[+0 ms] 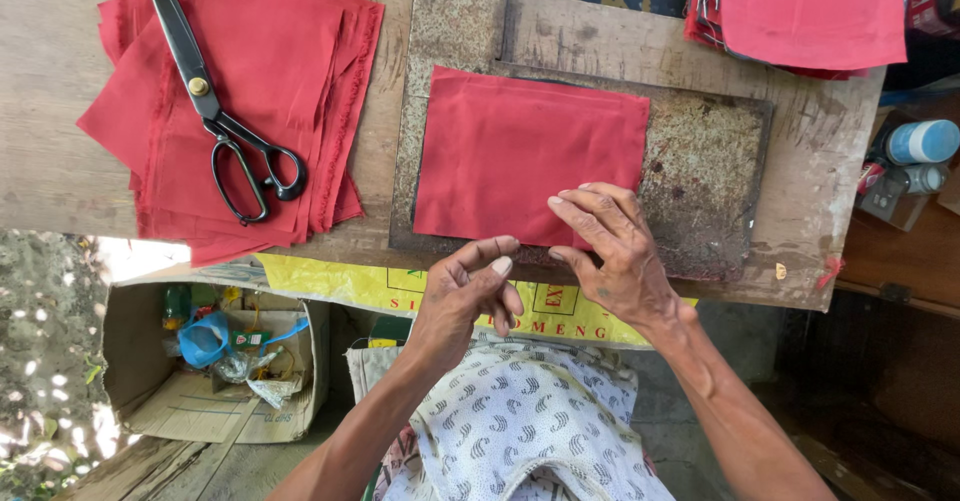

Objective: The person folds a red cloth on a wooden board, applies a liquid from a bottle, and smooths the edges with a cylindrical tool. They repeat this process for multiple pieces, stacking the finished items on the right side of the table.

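A red rectangular cloth piece [525,151] lies flat on a dark, rusty metal plate [705,161] on the wooden table [50,161]. My right hand [605,251] rests its fingertips on the cloth's near right corner, fingers spread. My left hand [465,296] hovers just below the cloth's near edge, fingers loosely curled, holding nothing that I can see. A stack of red cloth pieces [270,71] sits at the left with black scissors [215,101] lying on top.
Another pile of red cloth [810,11] lies at the far right corner. A cardboard box [200,361] with bottles and scraps stands on the floor at the left. A blue-capped container [922,141] sits beyond the table's right edge. A yellow sack [340,286] hangs under the table.
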